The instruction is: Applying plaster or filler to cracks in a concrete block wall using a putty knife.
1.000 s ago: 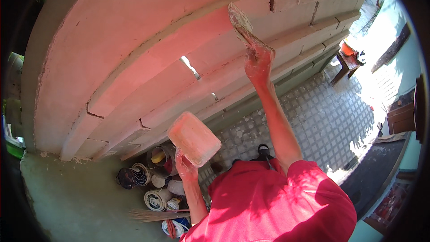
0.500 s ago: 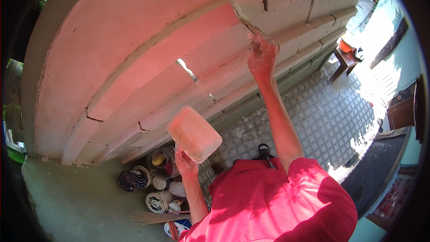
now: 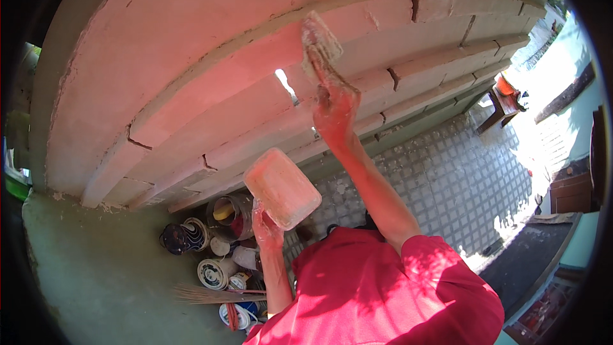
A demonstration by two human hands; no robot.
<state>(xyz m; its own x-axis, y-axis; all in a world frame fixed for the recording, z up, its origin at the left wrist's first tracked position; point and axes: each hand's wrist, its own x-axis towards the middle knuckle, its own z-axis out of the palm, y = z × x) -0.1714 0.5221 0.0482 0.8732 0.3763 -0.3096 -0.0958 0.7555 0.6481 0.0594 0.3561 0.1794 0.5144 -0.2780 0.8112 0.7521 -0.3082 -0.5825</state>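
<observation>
High against the pale pinkish wall (image 3: 185,32), my right hand (image 3: 336,112) is closed around the handle of a putty knife (image 3: 321,38). The knife's broad, flat blade is smeared with whitish paste and lies over the upper raised ledge (image 3: 377,16); whether it touches cannot be told. Lower and to the left, my left hand (image 3: 267,227) grips a shallow rectangular plastic tub (image 3: 284,188) by its near-left side. A pale coating covers the tub's visible face. Some of the left fingers are hidden behind it.
Buckets (image 3: 217,273), a coiled hose (image 3: 185,236) and a bundle of thin sticks (image 3: 211,294) crowd the floor at lower left. A small wooden table (image 3: 501,107) bearing an orange object stands far right. Stepped ledges with dark cracks and narrow slots cross the wall.
My right hand has moved left and down with the putty knife, whose blade has turned from edge-on to flat toward me. The tub has shifted slightly right in view.
</observation>
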